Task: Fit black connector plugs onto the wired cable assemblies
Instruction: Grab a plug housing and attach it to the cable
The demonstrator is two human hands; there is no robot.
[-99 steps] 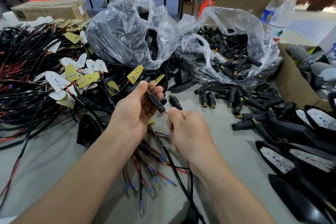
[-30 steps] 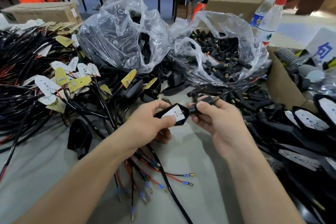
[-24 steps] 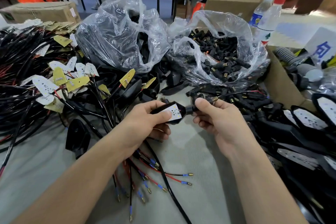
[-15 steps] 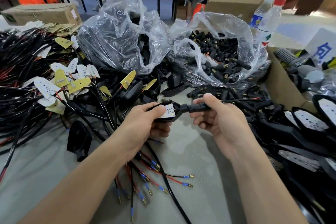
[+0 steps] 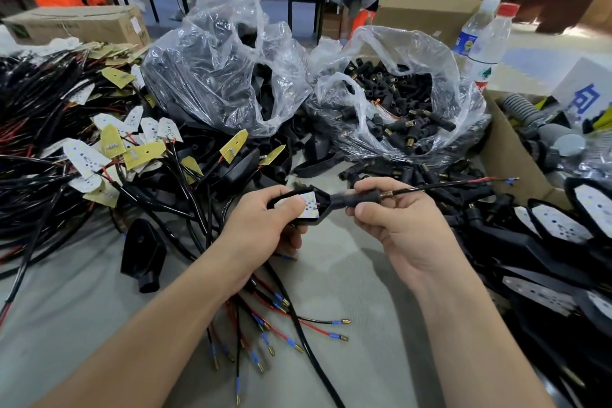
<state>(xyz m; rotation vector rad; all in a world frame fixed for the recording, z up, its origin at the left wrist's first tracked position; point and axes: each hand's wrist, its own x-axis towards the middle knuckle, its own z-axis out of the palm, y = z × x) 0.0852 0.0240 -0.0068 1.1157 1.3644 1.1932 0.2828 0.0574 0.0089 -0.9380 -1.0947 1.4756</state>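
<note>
Wire ends [image 5: 275, 325], red and black, blue-sleeved with brass bullet tips: fanned on the grey table [image 5: 347, 275], nearer than the connector plug [image 5: 359, 199] and below-left of it.

Left hand [image 5: 261, 225]: fingers curled round a black wedge-shaped housing [image 5: 323, 205], thumb pressed flat on the white dotted LED board [image 5: 309, 205] seated in it. The housing's narrow neck meets the plug's left end.

Right hand [image 5: 397, 222]: thumb and forefinger pinch the plug, other fingers loosely curled beneath it. The plug is matte black and cylindrical, held level above the table between the two hands.

Brass threaded collar [image 5: 385, 194]: at the plug's right end. A thin black cable [image 5: 430, 187] runs out of it to the right, ending in a red lead with a blue tip.

Empty housing [image 5: 144, 252], glossy black: lying on the table well left of the plug.

Finished housings [image 5: 546, 225], black with white boards: packed together right of the plug.

Cable assemblies [image 5: 99, 156], tangled black and red leads bearing white and yellow boards: heaped left of the plug.

Loose plugs [image 5: 397, 172], black with brass ends: scattered just beyond the plug.

Clear bag [image 5: 414, 50], crinkled plastic, open-mouthed, full of similar plugs: beyond the plug.

Second clear bag [image 5: 225, 69], holding black parts: beyond and left of the plug.

Bottles [image 5: 486, 43], two, clear plastic, one red-capped: far beyond and right of the plug.
</note>
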